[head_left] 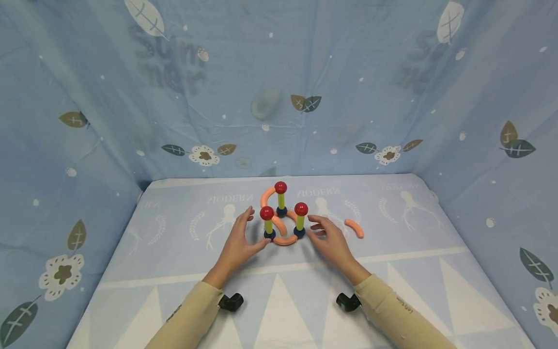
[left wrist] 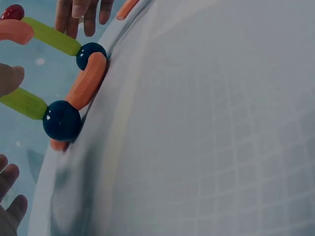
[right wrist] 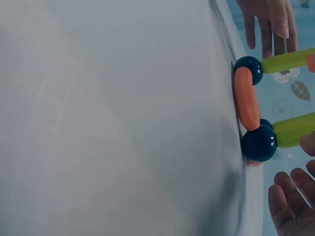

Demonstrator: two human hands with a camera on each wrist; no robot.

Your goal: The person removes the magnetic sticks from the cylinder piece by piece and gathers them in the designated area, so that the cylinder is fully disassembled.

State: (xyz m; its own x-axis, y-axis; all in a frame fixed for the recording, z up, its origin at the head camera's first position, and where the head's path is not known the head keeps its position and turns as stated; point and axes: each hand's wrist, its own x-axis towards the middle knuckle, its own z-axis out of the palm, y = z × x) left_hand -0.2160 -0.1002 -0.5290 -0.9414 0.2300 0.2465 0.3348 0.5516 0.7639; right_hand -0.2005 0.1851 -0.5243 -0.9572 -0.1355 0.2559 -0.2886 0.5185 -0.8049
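A small structure of toy building sticks and balls stands on the cloth-covered table. Three upright yellow-green rods (head_left: 300,222) rise from dark blue balls (left wrist: 62,121), each topped by a red ball (head_left: 281,187). Curved orange pieces (right wrist: 246,98) join the blue balls low down, and others extend from the red balls above. My left hand (head_left: 237,246) is at the structure's left, fingers spread, thumb tip right by the front left blue ball. On the other side, my right hand (head_left: 332,243) has loosely bent fingers close to the right blue ball. Neither hand grips anything.
A loose curved orange piece (head_left: 354,229) lies on the table to the right of my right hand. Patterned blue fabric (head_left: 279,135) hangs behind and along both sides. Black wrist-worn devices (head_left: 231,302) sit under both cuffs.
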